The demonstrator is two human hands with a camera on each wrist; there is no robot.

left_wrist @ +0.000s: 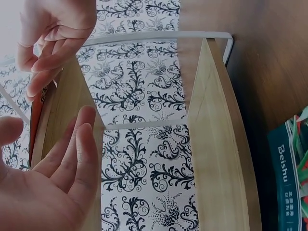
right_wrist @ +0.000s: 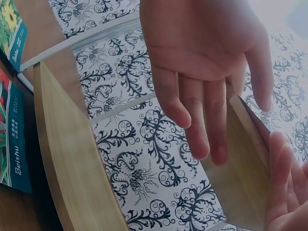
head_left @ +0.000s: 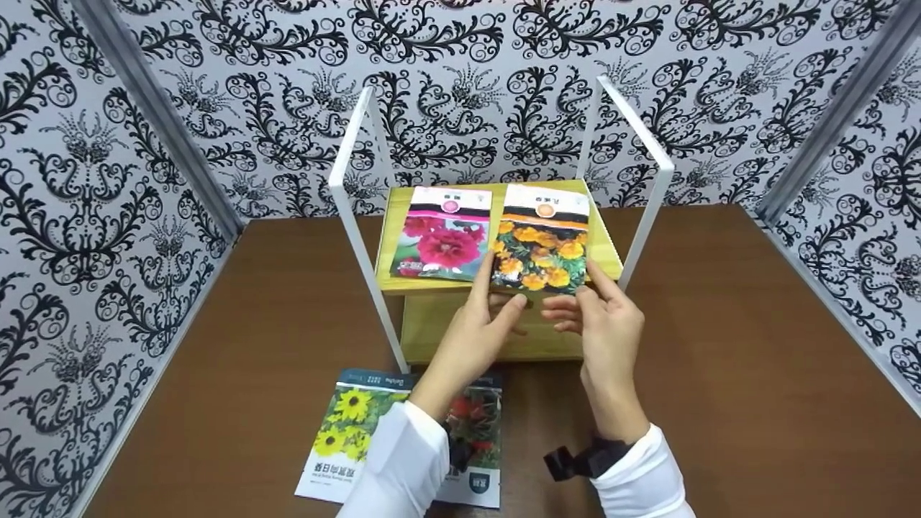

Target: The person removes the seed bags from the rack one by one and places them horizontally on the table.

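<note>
A seed packet with orange flowers [head_left: 543,248] lies on the right part of the upper shelf board, its lower end at the front edge. My left hand [head_left: 478,327] has its index finger along the packet's left edge, with the thumb apart from it. At the lower right corner, the fingers of my right hand [head_left: 610,327] touch the other edge. Both hands look relaxed in the wrist views, their fingers fairly straight below the board. Just to the left lies a packet with pink flowers [head_left: 446,241].
The two-tier rack has a white metal frame [head_left: 354,208] and a lower wooden board [head_left: 496,349]. In front of it on the brown table [head_left: 734,345] lie a yellow-flower packet [head_left: 345,424] and a red-flower packet [head_left: 482,424], partly hidden by my left arm. Patterned walls [head_left: 460,93] stand behind and at both sides.
</note>
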